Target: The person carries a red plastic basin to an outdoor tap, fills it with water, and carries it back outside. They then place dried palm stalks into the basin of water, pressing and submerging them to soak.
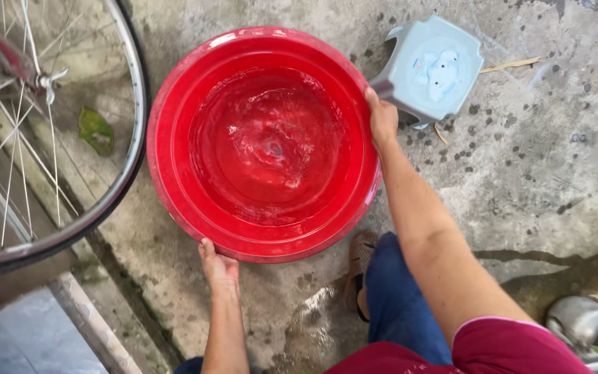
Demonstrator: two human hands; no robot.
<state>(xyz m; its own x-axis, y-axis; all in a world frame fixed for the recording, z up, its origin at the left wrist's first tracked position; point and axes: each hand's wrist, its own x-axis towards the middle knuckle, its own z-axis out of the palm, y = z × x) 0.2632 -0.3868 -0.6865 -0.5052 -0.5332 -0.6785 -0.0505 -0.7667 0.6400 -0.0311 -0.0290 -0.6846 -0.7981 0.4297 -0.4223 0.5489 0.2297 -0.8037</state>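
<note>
On the concrete floor (534, 166), a red basin (174, 180) holding shallow water (268, 142) is gripped at two points: its near rim by the left hand (219, 266), its far right rim by the right hand (382, 118), fingers closed over the edge. A pale blue stool (434, 66) stands just beside the right hand, a bicycle wheel (115, 187) beside the basin's left.

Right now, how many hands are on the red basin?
2. The left hand grips the near rim of the red basin; the right hand holds the far right rim, next to the small blue stool. No others visible.
</note>
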